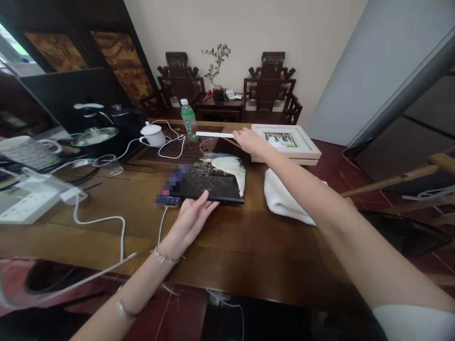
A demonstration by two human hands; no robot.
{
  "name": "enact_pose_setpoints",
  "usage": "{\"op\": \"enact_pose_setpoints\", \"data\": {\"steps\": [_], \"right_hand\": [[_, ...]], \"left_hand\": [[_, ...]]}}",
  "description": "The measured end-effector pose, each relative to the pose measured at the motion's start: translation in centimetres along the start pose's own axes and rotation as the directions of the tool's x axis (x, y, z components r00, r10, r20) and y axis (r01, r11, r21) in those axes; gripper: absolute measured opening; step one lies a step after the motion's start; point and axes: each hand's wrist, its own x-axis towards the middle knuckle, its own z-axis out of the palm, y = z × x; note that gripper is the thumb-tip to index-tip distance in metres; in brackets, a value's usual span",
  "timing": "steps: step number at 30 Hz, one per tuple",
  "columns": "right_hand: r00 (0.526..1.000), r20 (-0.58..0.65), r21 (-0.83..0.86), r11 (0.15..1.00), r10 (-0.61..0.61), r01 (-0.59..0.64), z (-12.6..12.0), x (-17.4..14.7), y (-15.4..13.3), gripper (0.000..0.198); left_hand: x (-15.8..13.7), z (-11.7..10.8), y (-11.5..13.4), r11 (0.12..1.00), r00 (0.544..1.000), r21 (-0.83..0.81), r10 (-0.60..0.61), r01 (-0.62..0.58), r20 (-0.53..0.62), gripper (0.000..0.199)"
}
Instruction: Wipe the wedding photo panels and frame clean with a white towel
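Note:
My left hand [197,217] grips the near edge of a dark photo panel [216,182], thumb on top and fingers underneath. The panel shows a white gown against a black background and is tilted over the table. Above its far side, my right hand [249,140] is closed around one end of a thin white strip [215,135], which points left towards a green-labelled bottle [189,121]. Whether the strip is a flat bar or something seen edge-on, I cannot tell. Just left of the panel lies a phone [173,201] with a cable plugged in, partly blurred.
White-framed pictures [309,147] are stacked at the far right of the wooden table [245,255], with a folded white towel [280,199] nearer. At left are a power strip [28,208], loose white cables, a lidded white cup [154,135], a patterned mug [28,150] and a black kettle [122,123].

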Motion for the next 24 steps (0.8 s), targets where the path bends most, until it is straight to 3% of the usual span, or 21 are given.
{"op": "enact_pose_setpoints", "data": {"steps": [3,7,18,24], "right_hand": [[1.000,-0.002,0.000,1.000,-0.001,0.001,-0.4,-0.1,-0.1,0.045],[1.000,-0.005,-0.009,1.000,-0.020,0.020,-0.6,-0.3,-0.5,0.042],[0.998,-0.025,-0.048,0.997,-0.058,0.056,1.6,-2.5,-3.5,0.043],[0.998,-0.002,-0.003,0.998,-0.057,0.057,2.9,-3.7,-4.6,0.041]], "left_hand": [[2.2,1.0,-0.7,0.998,0.997,0.068,-0.005,0.011,-0.079,0.034],[5.6,2.7,-1.2,0.973,0.973,0.189,-0.089,0.130,-0.213,0.010],[14.1,5.1,-2.0,0.952,0.960,0.174,-0.222,0.251,-0.169,0.046],[15.5,6.2,-0.5,0.916,0.929,0.153,-0.364,0.371,-0.073,0.040]]}}
